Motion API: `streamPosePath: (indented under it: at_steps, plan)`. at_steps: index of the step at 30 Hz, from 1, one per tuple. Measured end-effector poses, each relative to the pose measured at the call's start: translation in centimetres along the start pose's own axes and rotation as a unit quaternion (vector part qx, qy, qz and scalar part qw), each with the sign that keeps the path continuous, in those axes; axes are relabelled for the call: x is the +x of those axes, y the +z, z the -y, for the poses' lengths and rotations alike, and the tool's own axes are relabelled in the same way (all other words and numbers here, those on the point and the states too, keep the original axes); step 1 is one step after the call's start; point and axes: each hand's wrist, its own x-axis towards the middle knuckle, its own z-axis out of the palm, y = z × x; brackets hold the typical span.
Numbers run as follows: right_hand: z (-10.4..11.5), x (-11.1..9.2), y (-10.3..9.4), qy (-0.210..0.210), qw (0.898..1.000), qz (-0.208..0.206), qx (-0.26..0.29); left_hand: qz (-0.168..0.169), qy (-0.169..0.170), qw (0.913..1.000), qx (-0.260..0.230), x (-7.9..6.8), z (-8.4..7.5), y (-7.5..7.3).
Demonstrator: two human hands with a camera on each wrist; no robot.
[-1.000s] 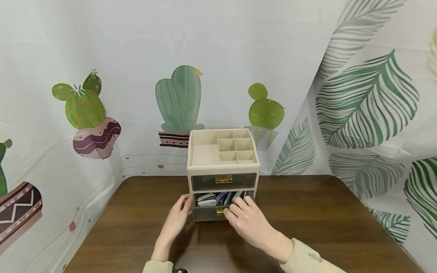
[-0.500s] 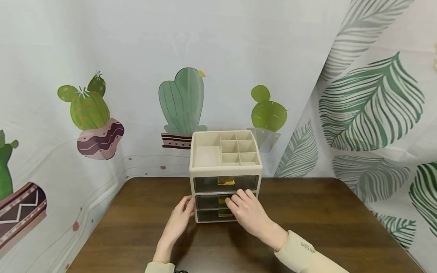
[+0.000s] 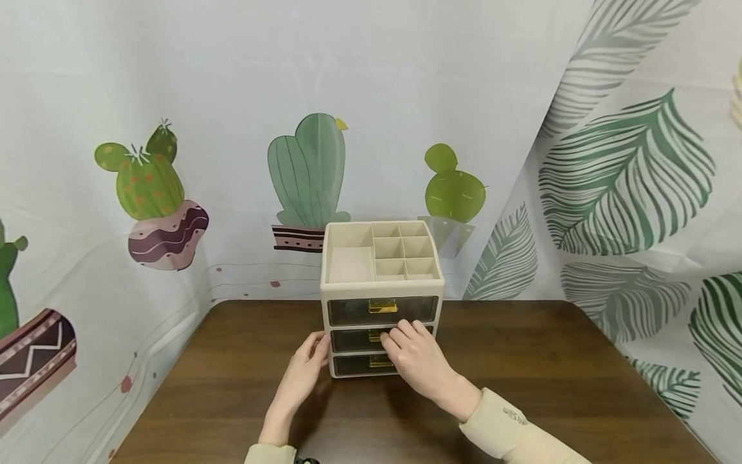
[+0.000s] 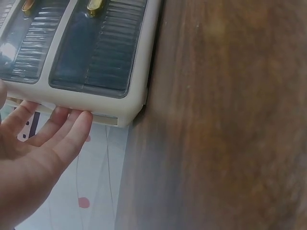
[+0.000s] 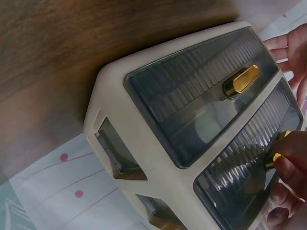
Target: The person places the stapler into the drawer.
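Observation:
A cream desktop organizer [image 3: 382, 288] stands on the table with its three dark see-through drawers pushed in. My right hand [image 3: 418, 361] is at the middle drawer [image 3: 349, 341], thumb and fingers pinching its gold handle [image 5: 272, 161]. The handle is partly hidden behind the fingers. On the other side, my left hand [image 3: 300, 370] rests its fingertips against the organizer's left side wall, fingers fairly straight in the left wrist view. The bottom drawer [image 5: 163, 96] lies flush in its frame, its own gold handle [image 5: 242, 81] untouched.
Several open compartments [image 3: 350, 263] form the organizer's top. The top drawer [image 3: 350, 312] sits above the middle one. Dark wooden table [image 3: 510, 361] extends to both sides and in front. A cloth [image 3: 232, 161] printed with cacti and leaves hangs close behind.
The middle drawer, earlier pulled out with staplers and other stationery showing inside, has slid back in under my right hand. My left hand has stayed at the organizer's side.

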Motion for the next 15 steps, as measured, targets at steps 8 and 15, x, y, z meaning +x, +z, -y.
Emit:
streamPosePath:
  at_steps: [8, 15]
  plan:
    - [0.15, -0.14, -0.13, 0.009, 1.0, 0.009, -0.003, 0.003, -0.005, 1.0, -0.001, 0.0, 0.1, -0.06]
    - [0.35, -0.61, -0.41, 0.039, 0.998, 0.043, 0.028, 0.0, 0.002, 1.0, -0.004, 0.09, 0.21, -0.1]
